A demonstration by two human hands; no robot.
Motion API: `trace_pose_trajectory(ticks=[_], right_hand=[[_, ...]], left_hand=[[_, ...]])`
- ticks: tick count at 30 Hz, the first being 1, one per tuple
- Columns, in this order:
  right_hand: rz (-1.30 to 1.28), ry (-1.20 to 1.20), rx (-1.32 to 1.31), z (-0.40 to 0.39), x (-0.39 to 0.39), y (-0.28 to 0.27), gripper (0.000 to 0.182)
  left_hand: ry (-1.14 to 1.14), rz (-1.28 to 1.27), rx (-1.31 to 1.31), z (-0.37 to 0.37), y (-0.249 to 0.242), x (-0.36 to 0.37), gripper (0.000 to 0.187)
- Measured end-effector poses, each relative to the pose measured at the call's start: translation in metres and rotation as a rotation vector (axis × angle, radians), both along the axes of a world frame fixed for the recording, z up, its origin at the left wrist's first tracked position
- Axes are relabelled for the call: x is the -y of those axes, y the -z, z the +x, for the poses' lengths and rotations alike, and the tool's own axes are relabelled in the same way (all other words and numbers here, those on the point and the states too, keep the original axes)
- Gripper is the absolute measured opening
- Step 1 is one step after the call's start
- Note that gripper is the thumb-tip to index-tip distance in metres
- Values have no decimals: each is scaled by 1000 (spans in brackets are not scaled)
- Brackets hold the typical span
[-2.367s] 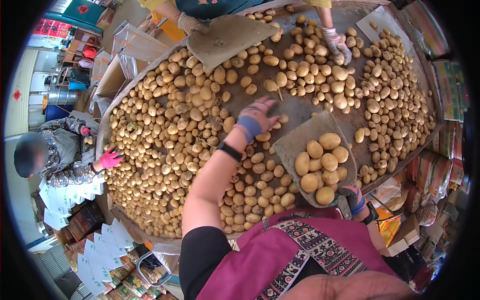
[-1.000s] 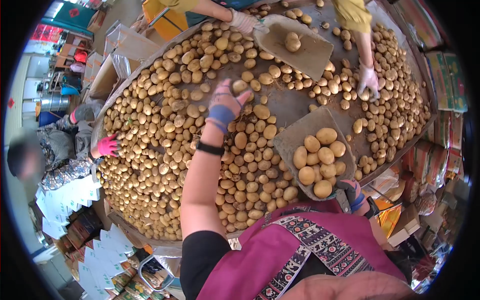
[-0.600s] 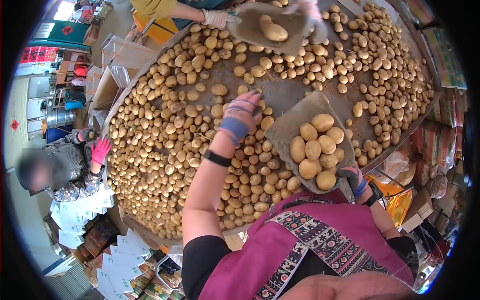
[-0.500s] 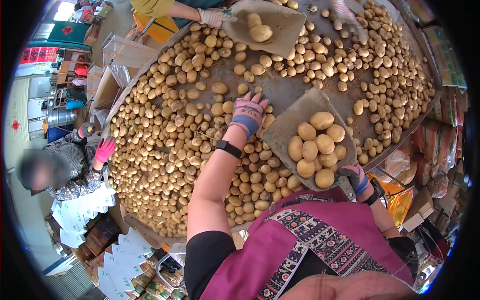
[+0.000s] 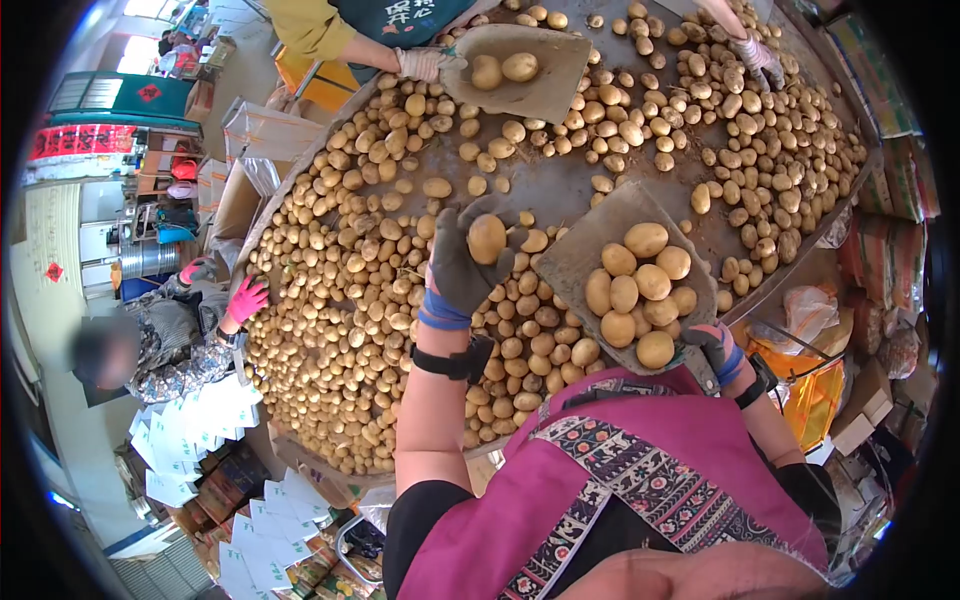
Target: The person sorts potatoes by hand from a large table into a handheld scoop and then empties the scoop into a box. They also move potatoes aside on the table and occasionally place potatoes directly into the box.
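My left hand (image 5: 462, 262), in a grey-palmed glove with a blue cuff, is turned palm up with its fingers curled round a potato (image 5: 487, 239). It is raised over the heap of loose potatoes (image 5: 340, 330). A flat, muddy scoop (image 5: 590, 235) sits at my right side, carrying several larger potatoes (image 5: 653, 281). Gloved as well, my right hand (image 5: 708, 348) is closed at the scoop's near end, gripping it; part of the handle is hidden by the fingers.
Across the table (image 5: 560, 185), a co-worker's gloved hand (image 5: 425, 65) holds another scoop (image 5: 540, 90) with two potatoes. That person's other hand (image 5: 757, 60) is among potatoes at the far right. A pink-gloved hand (image 5: 248, 298) touches the heap's left edge. Cardboard boxes (image 5: 265, 135) stand beyond.
My left hand has turned from palm down on the potatoes to palm up, now holding one. The co-worker's free hand has moved right. My scoop has barely shifted.
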State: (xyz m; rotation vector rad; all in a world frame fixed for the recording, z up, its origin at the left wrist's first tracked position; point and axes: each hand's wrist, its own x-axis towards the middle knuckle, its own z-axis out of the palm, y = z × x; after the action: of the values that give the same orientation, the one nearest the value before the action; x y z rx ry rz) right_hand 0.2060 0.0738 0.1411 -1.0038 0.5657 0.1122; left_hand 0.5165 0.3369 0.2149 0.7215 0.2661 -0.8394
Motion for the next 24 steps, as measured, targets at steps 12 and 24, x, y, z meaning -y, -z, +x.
trace_pose_trajectory(ticks=[12,24], right_hand=[[317,-159,137,-17,-10,-23,54],[-41,-464,491,-19,-43,-56,47]], left_hand=[[135,649,1170,-111,-78,22,42],[440,1312,1461,-238,-62,-9,61]])
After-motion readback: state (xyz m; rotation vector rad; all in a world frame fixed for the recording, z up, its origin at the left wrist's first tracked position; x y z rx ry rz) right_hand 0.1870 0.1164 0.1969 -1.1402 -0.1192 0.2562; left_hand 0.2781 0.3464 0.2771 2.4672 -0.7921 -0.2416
